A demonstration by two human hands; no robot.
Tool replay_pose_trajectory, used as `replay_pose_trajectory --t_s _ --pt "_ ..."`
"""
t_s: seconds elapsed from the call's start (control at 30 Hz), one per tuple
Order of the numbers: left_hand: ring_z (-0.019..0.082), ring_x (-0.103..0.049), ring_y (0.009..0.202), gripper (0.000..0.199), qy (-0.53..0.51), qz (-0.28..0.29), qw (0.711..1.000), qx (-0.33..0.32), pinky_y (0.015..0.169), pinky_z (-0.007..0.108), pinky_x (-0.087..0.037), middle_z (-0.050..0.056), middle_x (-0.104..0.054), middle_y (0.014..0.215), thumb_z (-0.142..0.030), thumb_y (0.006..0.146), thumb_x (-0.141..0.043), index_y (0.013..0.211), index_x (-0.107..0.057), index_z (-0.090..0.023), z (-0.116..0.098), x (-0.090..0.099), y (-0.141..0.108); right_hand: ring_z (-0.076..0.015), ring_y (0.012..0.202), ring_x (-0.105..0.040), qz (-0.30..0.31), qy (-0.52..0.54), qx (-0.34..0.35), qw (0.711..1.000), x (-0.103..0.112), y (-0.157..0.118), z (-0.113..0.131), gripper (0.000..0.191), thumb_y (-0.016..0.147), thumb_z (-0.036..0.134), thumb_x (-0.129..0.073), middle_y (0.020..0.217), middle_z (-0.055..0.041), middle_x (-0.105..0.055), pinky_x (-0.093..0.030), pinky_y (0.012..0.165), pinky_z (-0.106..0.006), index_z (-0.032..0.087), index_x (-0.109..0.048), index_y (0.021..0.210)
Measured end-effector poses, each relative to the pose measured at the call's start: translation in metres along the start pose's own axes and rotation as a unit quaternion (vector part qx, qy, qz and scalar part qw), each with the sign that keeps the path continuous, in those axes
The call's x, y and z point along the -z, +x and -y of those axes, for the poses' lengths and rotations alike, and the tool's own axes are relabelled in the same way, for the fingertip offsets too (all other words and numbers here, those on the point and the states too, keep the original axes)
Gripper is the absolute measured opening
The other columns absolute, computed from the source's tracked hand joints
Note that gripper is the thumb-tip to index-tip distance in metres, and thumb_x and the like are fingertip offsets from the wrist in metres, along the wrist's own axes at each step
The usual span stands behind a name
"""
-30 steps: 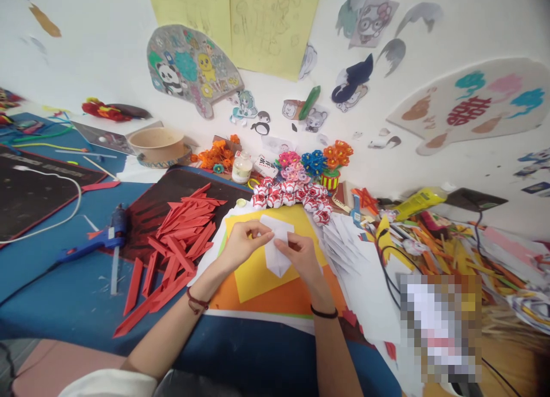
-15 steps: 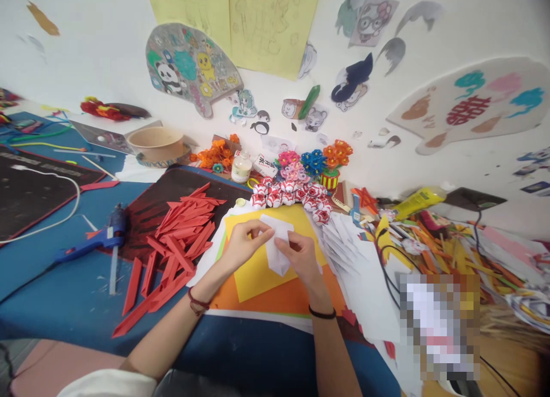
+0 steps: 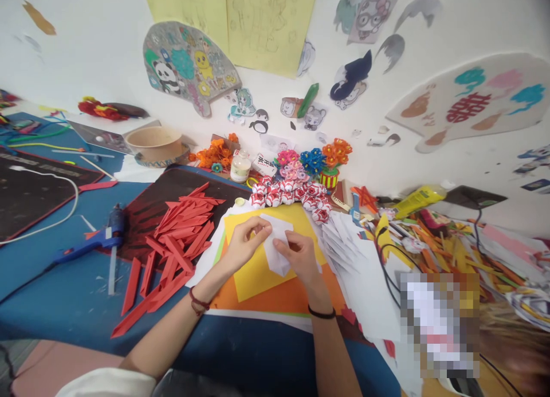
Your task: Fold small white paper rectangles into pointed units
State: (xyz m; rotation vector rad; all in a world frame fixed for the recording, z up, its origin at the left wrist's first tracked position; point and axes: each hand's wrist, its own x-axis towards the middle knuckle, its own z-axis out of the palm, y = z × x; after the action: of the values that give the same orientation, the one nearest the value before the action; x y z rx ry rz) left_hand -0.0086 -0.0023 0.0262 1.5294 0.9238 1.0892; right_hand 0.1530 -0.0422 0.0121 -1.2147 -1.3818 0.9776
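White folded paper sits above the yellow sheet, between my hands. I have its left edge pinched in my left hand and its right edge in my right hand; red strips lie to the left.

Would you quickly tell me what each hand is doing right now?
Left hand: closed, pinching the folded white paper near its upper left.
Right hand: closed, thumb and fingers on the same paper's right side.
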Motion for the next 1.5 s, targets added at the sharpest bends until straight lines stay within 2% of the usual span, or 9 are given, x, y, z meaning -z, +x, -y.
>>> replay_pose_trajectory --t_s 0.17,0.3,0.43,0.57,0.87,1.03,1.17,1.37,1.5 --pt "0.016 -0.051 0.073 0.026 0.035 0.010 0.999 -0.027 0.071 0.026 -0.039 0.003 -0.060 0.075 -0.038 0.088 -0.060 0.076 -0.065 -0.016 0.003 0.002 0.001 -0.0129 0.060 -0.041 -0.003 0.002 0.003 1.000 -0.001 0.001 0.000 0.031 0.082 0.037 -0.064 0.063 0.0009 -0.047 -0.034 0.054 -0.025 0.016 -0.060 0.061" --pt "0.015 -0.051 0.071 0.026 0.047 0.016 0.999 -0.018 0.068 0.026 -0.039 0.003 -0.061 0.075 -0.037 0.089 -0.059 0.076 -0.064 -0.015 0.007 0.002 0.002 -0.0126 0.060 -0.042 -0.001 0.008 0.006 1.000 -0.002 0.001 -0.001 0.027 0.083 0.035 -0.065 0.064 0.0010 -0.049 -0.033 0.054 -0.025 0.015 -0.062 0.064" --pt "0.012 -0.046 0.063 0.031 0.081 0.042 0.996 -0.011 0.060 0.024 -0.034 -0.001 -0.054 0.068 -0.039 0.092 -0.054 0.074 -0.058 -0.015 0.010 0.004 0.003 -0.0115 0.057 -0.040 -0.037 0.021 0.003 0.999 0.000 0.000 -0.004 0.029 0.082 0.037 -0.066 0.062 0.0019 -0.047 -0.033 0.052 -0.024 0.015 -0.062 0.064" --pt "0.012 -0.047 0.069 0.028 0.121 0.063 0.990 -0.042 0.063 0.024 -0.035 0.000 -0.055 0.075 -0.037 0.093 -0.053 0.076 -0.057 -0.015 0.010 0.006 0.003 -0.0122 0.057 -0.042 -0.064 0.018 -0.010 0.998 0.003 0.001 -0.007 0.031 0.080 0.042 -0.067 0.063 0.0012 -0.050 -0.035 0.052 -0.024 0.015 -0.064 0.065" --pt "0.011 -0.042 0.064 0.026 0.153 0.069 0.984 -0.050 0.059 0.023 -0.032 -0.003 -0.047 0.068 -0.035 0.095 -0.049 0.078 -0.055 -0.016 0.008 0.004 0.002 -0.0102 0.054 -0.033 -0.046 0.013 0.001 0.999 0.002 0.001 -0.010 0.035 0.079 0.037 -0.067 0.057 0.0043 -0.036 -0.027 0.049 -0.023 0.016 -0.052 0.056" --pt "0.010 -0.036 0.059 0.036 0.157 0.039 0.986 -0.038 0.056 0.023 -0.028 -0.005 -0.039 0.061 -0.039 0.093 -0.051 0.066 -0.048 -0.016 0.013 0.003 0.002 -0.0102 0.054 -0.033 -0.056 0.013 -0.003 0.998 0.001 0.001 -0.009 0.033 0.079 0.037 -0.067 0.057 0.0041 -0.036 -0.027 0.049 -0.024 0.016 -0.053 0.058" --pt "0.010 -0.039 0.061 0.034 0.140 0.073 0.987 -0.028 0.057 0.023 -0.030 -0.003 -0.046 0.063 -0.040 0.092 -0.052 0.068 -0.052 -0.015 0.011 0.004 0.002 -0.0104 0.054 -0.034 -0.064 0.018 -0.016 0.998 0.003 0.001 -0.008 0.032 0.078 0.040 -0.068 0.058 0.0038 -0.039 -0.028 0.049 -0.024 0.016 -0.056 0.059" --pt "0.011 -0.043 0.063 0.035 0.100 0.116 0.988 -0.023 0.058 0.022 -0.032 -0.002 -0.049 0.066 -0.039 0.093 -0.050 0.069 -0.055 -0.015 0.005 0.008 0.001 -0.0103 0.052 -0.035 -0.028 0.048 -0.063 0.996 0.007 0.001 -0.006 0.033 0.075 0.043 -0.070 0.057 0.0033 -0.042 -0.028 0.048 -0.024 0.015 -0.060 0.061" --pt "0.010 -0.044 0.061 0.030 0.081 0.091 0.993 -0.002 0.055 0.022 -0.033 0.000 -0.058 0.074 -0.040 0.090 -0.055 0.077 -0.063 -0.015 0.008 0.008 0.003 -0.0110 0.053 -0.039 0.023 0.043 -0.074 0.996 0.009 0.000 -0.006 0.033 0.074 0.043 -0.071 0.058 0.0026 -0.045 -0.030 0.049 -0.024 0.015 -0.061 0.060"
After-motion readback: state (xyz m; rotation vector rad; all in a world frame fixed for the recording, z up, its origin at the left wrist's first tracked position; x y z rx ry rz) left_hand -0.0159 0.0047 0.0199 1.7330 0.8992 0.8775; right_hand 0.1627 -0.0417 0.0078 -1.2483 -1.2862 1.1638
